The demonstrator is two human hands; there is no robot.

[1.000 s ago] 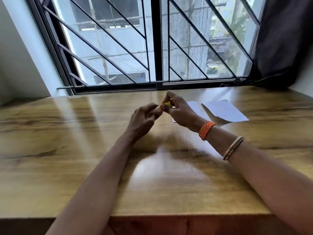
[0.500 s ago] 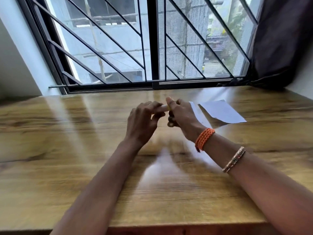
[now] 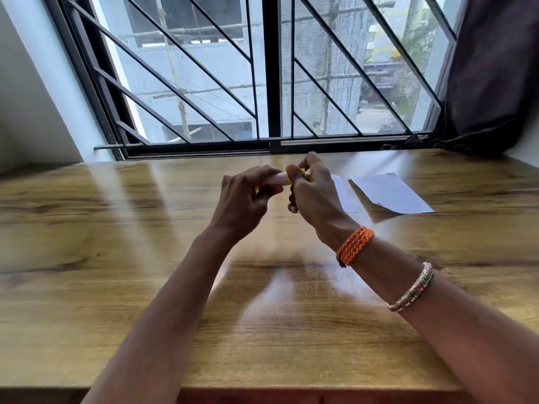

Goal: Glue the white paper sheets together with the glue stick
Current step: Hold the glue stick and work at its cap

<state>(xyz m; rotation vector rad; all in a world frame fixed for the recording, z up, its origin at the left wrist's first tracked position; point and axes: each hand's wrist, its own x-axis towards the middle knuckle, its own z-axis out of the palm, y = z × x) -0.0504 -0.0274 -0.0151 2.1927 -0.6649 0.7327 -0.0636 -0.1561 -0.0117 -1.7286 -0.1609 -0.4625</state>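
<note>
- Both hands are now lifting a little higher above the table than a moment earlier, and more of the glue stick is showing between them, white with a yellow band.
- Left hand: fingers are curling round one end of the glue stick, gripping it.
- Right hand: fingertips are pinching the other end; an orange bracelet and a beaded bangle are sitting on that arm.
- Step, as judged: uncapping or twisting up the glue; one hand should be holding steady while the other is turning, gently.
- White paper sheets: two are lying on the wooden table, just beyond the right hand, untouched.
- Barred window is standing behind; a dark curtain is hanging at the far right.
</note>
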